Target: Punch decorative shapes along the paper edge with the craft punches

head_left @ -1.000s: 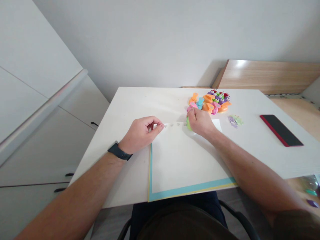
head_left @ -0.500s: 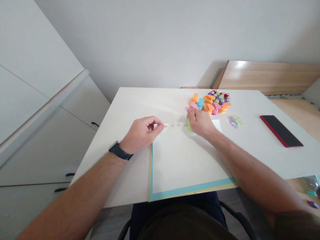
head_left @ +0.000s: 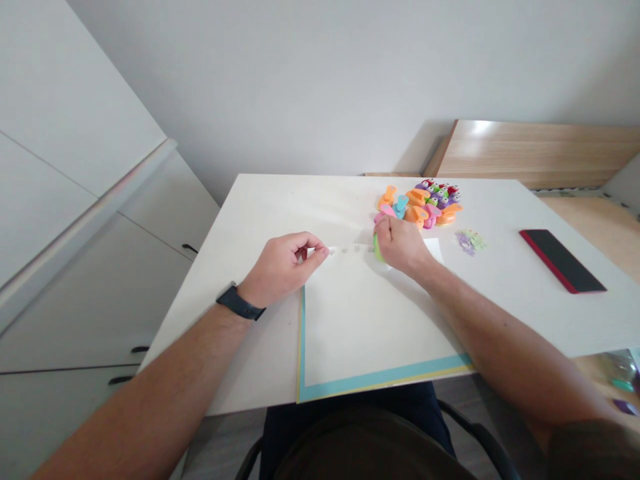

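Note:
A large white sheet of paper (head_left: 370, 320) lies on blue and yellow sheets at the table's front edge. Small shaped holes run in a row along its far edge. My left hand (head_left: 290, 263) pinches the far left corner of that white paper between thumb and fingertips. My right hand (head_left: 400, 240) is closed round a green craft punch (head_left: 377, 248) at the paper's far edge, right of the holes. Most of the punch is hidden by the fingers.
Several orange, pink and blue craft punches (head_left: 416, 215) cluster behind my right hand, beside small purple, green and red punches with eyes (head_left: 440, 193). Purple and green paper cutouts (head_left: 470, 241) lie to the right, then a black-and-red flat case (head_left: 563, 261). Cabinets (head_left: 75, 280) stand left of the table.

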Tool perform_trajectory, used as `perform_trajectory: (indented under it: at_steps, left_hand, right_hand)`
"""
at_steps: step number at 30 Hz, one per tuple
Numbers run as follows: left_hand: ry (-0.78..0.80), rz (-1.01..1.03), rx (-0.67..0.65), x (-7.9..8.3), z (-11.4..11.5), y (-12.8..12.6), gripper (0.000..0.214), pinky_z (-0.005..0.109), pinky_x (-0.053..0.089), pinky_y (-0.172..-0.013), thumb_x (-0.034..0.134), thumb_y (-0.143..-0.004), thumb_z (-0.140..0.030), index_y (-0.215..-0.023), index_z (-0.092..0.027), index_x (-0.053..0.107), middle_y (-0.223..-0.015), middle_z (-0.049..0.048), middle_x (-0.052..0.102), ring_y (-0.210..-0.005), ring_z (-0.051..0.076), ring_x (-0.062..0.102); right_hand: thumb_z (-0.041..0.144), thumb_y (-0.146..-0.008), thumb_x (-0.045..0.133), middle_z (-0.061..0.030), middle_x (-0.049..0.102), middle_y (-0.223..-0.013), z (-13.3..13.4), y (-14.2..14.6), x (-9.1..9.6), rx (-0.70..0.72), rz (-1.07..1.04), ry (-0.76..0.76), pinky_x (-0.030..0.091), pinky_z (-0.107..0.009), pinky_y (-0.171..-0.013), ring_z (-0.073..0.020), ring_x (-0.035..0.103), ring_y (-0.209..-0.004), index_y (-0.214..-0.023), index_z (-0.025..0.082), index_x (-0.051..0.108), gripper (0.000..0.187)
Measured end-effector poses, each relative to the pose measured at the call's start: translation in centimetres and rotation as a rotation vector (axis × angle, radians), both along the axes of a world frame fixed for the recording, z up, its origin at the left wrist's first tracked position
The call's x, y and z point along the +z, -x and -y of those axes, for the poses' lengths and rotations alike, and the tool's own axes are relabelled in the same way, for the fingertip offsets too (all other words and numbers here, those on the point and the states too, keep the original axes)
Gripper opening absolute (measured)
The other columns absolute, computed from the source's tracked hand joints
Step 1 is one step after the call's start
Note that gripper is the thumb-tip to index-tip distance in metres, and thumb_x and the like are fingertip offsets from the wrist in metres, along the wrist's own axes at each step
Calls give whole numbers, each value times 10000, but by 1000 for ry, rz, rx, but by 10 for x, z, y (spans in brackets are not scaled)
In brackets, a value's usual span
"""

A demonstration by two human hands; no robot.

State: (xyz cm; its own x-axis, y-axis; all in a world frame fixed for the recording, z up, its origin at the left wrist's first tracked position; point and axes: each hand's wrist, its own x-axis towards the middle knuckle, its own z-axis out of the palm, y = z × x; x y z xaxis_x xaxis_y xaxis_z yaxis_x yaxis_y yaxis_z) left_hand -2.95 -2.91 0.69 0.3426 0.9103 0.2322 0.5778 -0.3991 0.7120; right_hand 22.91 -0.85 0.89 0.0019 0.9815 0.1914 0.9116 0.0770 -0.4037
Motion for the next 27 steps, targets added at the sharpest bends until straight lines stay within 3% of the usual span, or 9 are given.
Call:
perform_trajectory:
  at_steps: [8,18,22,27]
  left_hand:
    - [5,10,4,1,0,0,276,257,364,-564,659,-944,-448,-930,-191,761,-679,-28,637,-580,108,485]
    - [10,4,4,0,-1,-1,268,257,353,-555,665,-941,-443,-919,-194,762,-664,-33,634,-565,105,474]
    - [19,9,3,-1,-1,0,266,256,358,-558,658,-946,-444,-924,-198,759,-672,-33,640,-569,106,473]
    - [22,12,-1,0,-1,0,270,257,365,-569,656,-948,-448,-927,-199,759,-699,-27,656,-589,111,488]
  right_hand:
    - [319,-1049,324,-127,735,-821,-3,-2,-4,-41,-25,-32,408,-342,-718,-253,659,-797,-854,171,697,447]
    - [394,-1007,429,-16,619,-670,3,-11,-5,74,-287,-66,345,-318,-632,-194,573,-682,-791,211,669,371]
    - [442,-1009,428,-2,544,-627,3,-16,-5,23,-364,-90,316,-323,-611,-184,522,-643,-689,219,577,417]
    - [443,-989,443,-22,627,-715,0,-22,-4,-66,-444,-131,354,-331,-641,-208,571,-726,-719,216,615,393]
